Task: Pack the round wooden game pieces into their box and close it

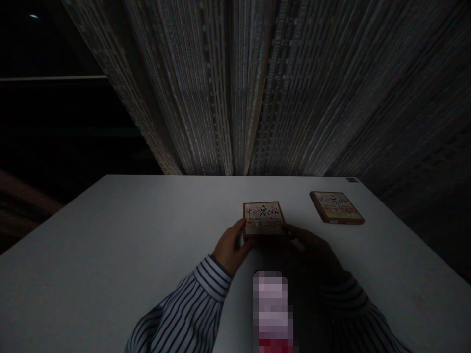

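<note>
A small square box [263,218] with printed characters on its lid lies on the white table [121,245], a little right of centre. My left hand [231,249] grips its near left corner. My right hand [315,250], in shadow, holds its near right edge. Both arms wear blue-striped white sleeves. A second, similar box [336,207] lies flat on the table further right, apart from both hands.
A pleated grey curtain [257,88] hangs right behind the table's far edge. The room to the left is dark. A blurred pink and red patch [272,309] sits between my forearms at the bottom of the view.
</note>
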Motion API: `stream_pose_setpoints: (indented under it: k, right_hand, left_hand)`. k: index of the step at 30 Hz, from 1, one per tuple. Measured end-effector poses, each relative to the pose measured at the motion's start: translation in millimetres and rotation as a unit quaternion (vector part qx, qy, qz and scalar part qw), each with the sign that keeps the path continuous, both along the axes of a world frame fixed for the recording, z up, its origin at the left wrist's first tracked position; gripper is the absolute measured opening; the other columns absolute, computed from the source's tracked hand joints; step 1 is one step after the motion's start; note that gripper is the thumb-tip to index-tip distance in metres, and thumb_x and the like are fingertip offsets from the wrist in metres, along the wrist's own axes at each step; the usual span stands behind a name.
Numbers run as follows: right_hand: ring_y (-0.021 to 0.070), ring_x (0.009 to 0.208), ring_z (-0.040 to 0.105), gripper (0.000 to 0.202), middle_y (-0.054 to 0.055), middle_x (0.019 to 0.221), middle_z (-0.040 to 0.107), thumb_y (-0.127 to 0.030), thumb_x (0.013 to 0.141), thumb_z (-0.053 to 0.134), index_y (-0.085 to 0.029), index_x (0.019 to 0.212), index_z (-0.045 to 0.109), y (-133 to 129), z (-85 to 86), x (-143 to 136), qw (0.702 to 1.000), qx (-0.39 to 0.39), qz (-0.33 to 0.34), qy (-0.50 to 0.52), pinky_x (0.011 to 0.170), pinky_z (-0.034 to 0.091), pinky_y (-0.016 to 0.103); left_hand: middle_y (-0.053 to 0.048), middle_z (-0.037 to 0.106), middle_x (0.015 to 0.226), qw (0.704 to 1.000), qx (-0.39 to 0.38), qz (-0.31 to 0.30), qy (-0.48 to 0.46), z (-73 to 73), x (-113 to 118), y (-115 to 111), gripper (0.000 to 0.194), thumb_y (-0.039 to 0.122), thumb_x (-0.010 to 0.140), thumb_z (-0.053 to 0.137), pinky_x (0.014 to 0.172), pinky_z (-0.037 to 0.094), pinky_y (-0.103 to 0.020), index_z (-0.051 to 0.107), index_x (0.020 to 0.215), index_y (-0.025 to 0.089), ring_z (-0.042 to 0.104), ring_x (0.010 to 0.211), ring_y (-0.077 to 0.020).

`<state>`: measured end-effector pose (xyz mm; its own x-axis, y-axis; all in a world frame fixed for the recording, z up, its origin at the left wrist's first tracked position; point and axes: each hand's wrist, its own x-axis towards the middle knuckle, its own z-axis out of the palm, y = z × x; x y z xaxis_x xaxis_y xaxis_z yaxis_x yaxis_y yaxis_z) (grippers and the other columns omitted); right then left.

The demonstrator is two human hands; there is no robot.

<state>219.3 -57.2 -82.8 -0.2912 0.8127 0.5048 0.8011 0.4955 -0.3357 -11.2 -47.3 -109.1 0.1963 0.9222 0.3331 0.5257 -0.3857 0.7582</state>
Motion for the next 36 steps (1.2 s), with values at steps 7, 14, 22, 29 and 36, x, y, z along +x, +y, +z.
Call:
stream_pose_setpoints:
  k: [7, 14, 22, 29, 36]
  right_hand:
    - [0.0192, 0.074, 0.068, 0.032, 0.008, 0.089, 0.071, -0.034, 0.086, 0.045, -0.019, 0.11, 0.06, 0, -0.7, 1, 1.0, -0.005, -0.003, 0.002, 0.063, 0.058, 0.033]
    - [0.0201, 0.072, 0.068, 0.033, 0.01, 0.088, 0.071, -0.033, 0.087, 0.044, -0.017, 0.109, 0.061, -1, 0.7, -1, 1.0, -0.01, -0.001, -0.013, 0.06, 0.058, 0.033]
    - [0.021, 0.078, 0.068, 0.034, 0.01, 0.094, 0.07, -0.034, 0.087, 0.043, -0.018, 0.114, 0.058, 1, -9.5, 0, 1.0, -0.015, -0.001, -0.02, 0.065, 0.058, 0.036]
    - [0.0207, 0.081, 0.068, 0.032, 0.009, 0.098, 0.07, -0.031, 0.087, 0.042, -0.019, 0.113, 0.058, 1, -8.2, -1, 0.999, -0.023, 0.005, -0.021, 0.066, 0.058, 0.035]
    - [0.0209, 0.085, 0.067, 0.033, 0.01, 0.1, 0.069, -0.031, 0.087, 0.042, -0.018, 0.112, 0.059, -1, -5.6, -2, 0.998, -0.048, -0.009, -0.044, 0.07, 0.057, 0.036]
  left_hand:
    - [-0.014, 0.057, 0.121, 1.0, -0.017, -0.004, 0.009, 1.7, 2, 0, 0.053, 0.028, 0.076, 0.06, 0.092, 0.043, -0.047, 0.045, 0.126, 0.018, 0.053, 0.111, -0.0259]
    - [-0.015, 0.056, 0.122, 1.0, -0.024, -0.009, 0.018, 0.5, 3, 1, 0.052, 0.026, 0.077, 0.058, 0.093, 0.043, -0.048, 0.044, 0.126, 0.016, 0.052, 0.113, -0.0264]
    - [-0.016, 0.054, 0.123, 1.0, -0.003, -0.006, 0.025, -2.2, 2, 2, 0.05, 0.028, 0.078, 0.057, 0.094, 0.042, -0.047, 0.044, 0.125, 0.014, 0.051, 0.114, -0.0257]
    - [-0.016, 0.057, 0.12, 0.999, 0.006, -0.003, 0.039, -0.8, 1, 1, 0.048, 0.028, 0.078, 0.058, 0.091, 0.044, -0.047, 0.046, 0.122, 0.014, 0.053, 0.111, -0.026]
    - [-0.016, 0.06, 0.115, 0.998, 0.025, 0.001, 0.066, -2.0, 1, 1, 0.047, 0.03, 0.077, 0.059, 0.088, 0.047, -0.045, 0.049, 0.119, 0.012, 0.057, 0.105, -0.0257]
